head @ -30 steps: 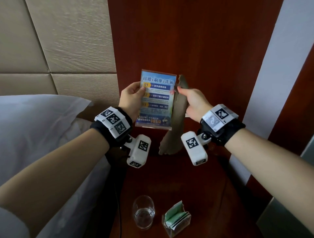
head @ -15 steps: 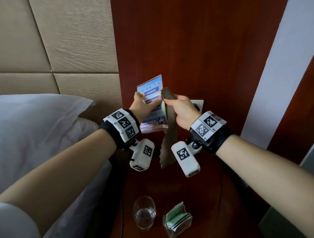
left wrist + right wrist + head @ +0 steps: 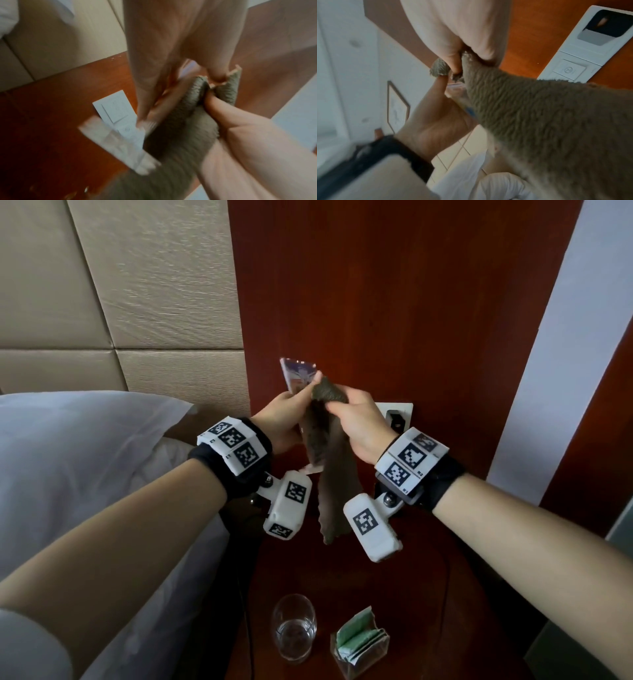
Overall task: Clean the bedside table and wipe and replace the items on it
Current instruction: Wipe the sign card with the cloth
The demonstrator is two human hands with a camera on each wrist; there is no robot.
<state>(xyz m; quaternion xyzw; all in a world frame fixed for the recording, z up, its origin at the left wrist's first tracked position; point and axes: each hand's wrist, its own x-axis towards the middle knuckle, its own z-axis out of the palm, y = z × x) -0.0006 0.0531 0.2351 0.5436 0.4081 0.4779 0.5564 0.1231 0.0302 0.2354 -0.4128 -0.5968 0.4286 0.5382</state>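
I see the clear acrylic sign holder with its blue printed card (image 3: pixel 297 374) held up in the air above the dark red wooden bench (image 3: pixel 404 594), in front of the red wood wall panel. My left hand (image 3: pixel 279 419) grips its lower part, fingers curled round it. My right hand (image 3: pixel 356 422) pinches the grey-brown terry cloth (image 3: pixel 334 470) against the card's face; the cloth's loose end hangs down between both wrists. At the bench's near edge stand a clear drinking glass (image 3: pixel 294 630) and, just beside it, a clear box of green sachets (image 3: pixel 359 645). A white pillow (image 3: pixel 68 460) lies to the left.
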